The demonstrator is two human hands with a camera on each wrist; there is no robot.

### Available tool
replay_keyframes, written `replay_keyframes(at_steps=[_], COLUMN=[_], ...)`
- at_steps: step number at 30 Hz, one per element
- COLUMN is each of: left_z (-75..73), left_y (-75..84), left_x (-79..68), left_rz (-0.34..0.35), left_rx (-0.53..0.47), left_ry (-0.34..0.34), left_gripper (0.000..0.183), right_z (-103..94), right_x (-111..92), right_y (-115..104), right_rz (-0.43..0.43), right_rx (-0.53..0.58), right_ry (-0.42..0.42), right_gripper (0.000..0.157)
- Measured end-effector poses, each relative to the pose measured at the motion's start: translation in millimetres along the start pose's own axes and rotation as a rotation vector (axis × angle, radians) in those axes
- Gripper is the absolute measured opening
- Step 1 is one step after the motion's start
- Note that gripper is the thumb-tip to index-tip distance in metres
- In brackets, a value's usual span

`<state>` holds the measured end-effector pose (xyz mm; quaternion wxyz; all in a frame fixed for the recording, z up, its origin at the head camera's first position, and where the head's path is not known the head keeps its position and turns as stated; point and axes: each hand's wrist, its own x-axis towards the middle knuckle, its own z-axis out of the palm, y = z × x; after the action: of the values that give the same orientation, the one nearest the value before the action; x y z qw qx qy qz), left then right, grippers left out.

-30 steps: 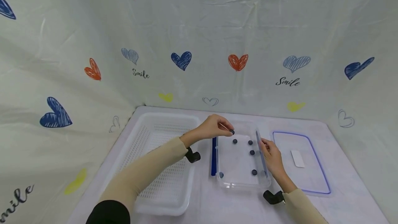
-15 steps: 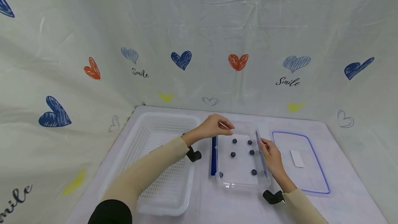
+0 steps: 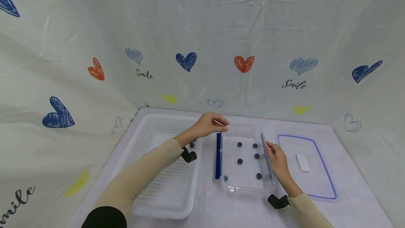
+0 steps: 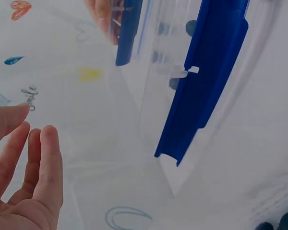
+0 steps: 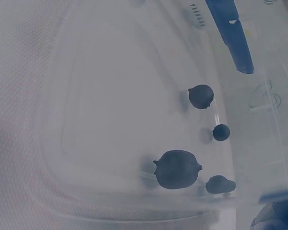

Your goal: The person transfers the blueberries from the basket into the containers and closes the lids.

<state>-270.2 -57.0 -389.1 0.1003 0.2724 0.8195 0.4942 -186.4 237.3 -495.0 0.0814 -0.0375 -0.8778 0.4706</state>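
A clear plastic box (image 3: pixel 248 188) with blue side latches stands in the middle of the table. Several small, dark, round balls (image 3: pixel 240 161) lie spread over its floor; the right wrist view shows some as dark blobs (image 5: pixel 177 169) through the plastic. Just off the box's far left corner hovers my left hand (image 3: pixel 210 124). Its fingers are loosely bent and hold nothing, as the left wrist view (image 4: pixel 31 172) also shows. My right hand (image 3: pixel 277 160) grips the box's right side at the raised latch (image 3: pixel 267 157), with the fingertips partly hidden behind it.
Left of the box is a white perforated basket (image 3: pixel 167 201), with a few dark balls (image 3: pixel 191 145) near its right side by my left wrist. To the right lies a clear lid (image 3: pixel 316 182) with a blue rim and a white label (image 3: pixel 302 162).
A dark ball that my left hand pinched over the box has been let go and lies on the box floor. That hand has then moved left. My right hand keeps its place.
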Motion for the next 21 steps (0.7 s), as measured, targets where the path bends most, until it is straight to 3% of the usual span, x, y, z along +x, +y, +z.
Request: replay_keyframes(at_steps=[13, 21], left_z=[-33.3, -42.7], left_y=[-12.8, -22.2], left_x=[-20.0, -30.8], left_rz=[-0.044, -0.076], left_rx=[-0.016, -0.012], left_ry=[0.087, 0.143], left_gripper=[0.022, 0.02], right_z=[0.3, 0.3], right_x=[-1.3, -0.9], right_y=[-0.2, 0.2], right_rz=[-0.019, 0.002], right_rx=[-0.005, 0.0], right_ry=[0.005, 0.001], right_gripper=[0.049, 0.05])
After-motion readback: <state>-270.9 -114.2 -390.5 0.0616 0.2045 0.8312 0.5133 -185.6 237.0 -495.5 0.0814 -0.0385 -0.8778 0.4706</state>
